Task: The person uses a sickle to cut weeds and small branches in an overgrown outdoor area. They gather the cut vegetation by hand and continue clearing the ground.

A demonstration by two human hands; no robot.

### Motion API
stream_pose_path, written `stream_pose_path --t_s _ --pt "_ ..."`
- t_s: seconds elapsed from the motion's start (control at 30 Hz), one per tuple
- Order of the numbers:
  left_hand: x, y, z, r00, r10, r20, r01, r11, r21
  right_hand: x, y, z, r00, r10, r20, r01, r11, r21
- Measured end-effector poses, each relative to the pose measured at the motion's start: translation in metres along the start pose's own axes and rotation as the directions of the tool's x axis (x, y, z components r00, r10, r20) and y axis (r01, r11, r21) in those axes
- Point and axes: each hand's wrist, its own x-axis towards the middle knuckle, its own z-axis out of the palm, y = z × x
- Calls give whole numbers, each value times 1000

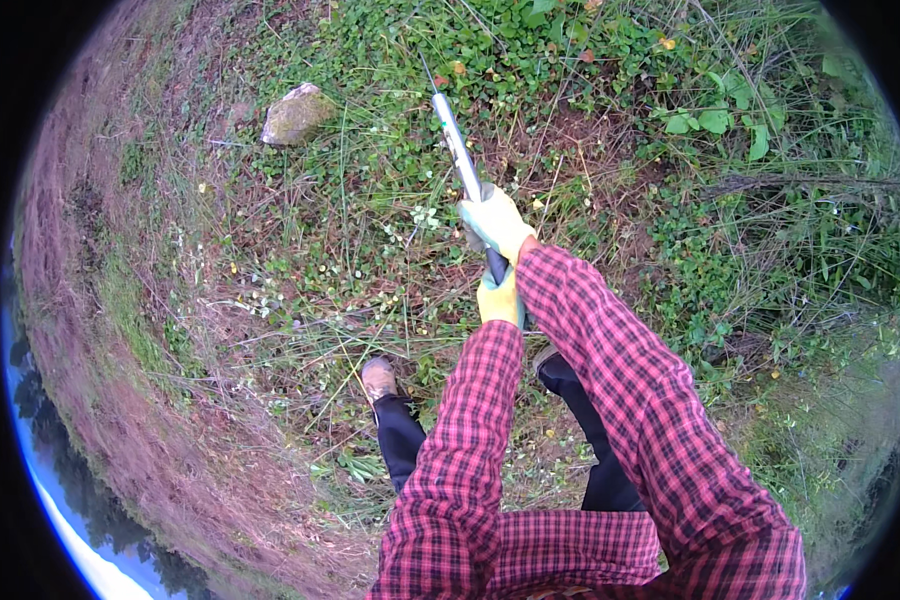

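Observation:
Both of my hands wear yellow and grey-green work gloves and grip one long-handled tool [457, 146]. Its shaft is a silver metal tube with a dark grip, and a thin dark piece, perhaps a blade seen edge-on, extends from the far end over the plants. Higher on the handle, my right hand [497, 223] wraps the grip just below the silver part. My left hand [501, 298] closes around the lower end, close to the right wrist. Low green plants [390, 97] and cut-looking grass stems [345, 330] lie under and around the tool.
A pale, mossy rock [298, 115] sits in the plants left of the tool. My left boot [379, 377] stands among grass stems. Taller grass [817, 225] and broad leaves [720, 116] grow on the right. Dry, brownish grass [105, 337] covers the left side, with trees beyond.

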Motion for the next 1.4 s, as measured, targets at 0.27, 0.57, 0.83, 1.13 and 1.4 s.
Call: stream_pose_path --t_s 0.27,0.57,0.83,1.13,1.4 --pt "-260 -115 -168 786 -415 -459 610 393 688 -266 190 64 741 672 9 -658 728 -195" --pt "-208 -23 -94 888 -392 -239 457 801 387 -208 91 48 934 356 -26 -350 928 125" --pt "-25 0 -88 975 -211 -67 222 930 292 -43 51 59 988 143 -62 -136 984 113" --pt "-318 -72 -229 727 -544 -420 673 687 275 -341 206 146 832 555 13 -547 824 -146" --pt "-204 -12 -114 921 -328 -210 386 841 379 -216 77 68 963 269 -6 -244 880 407"
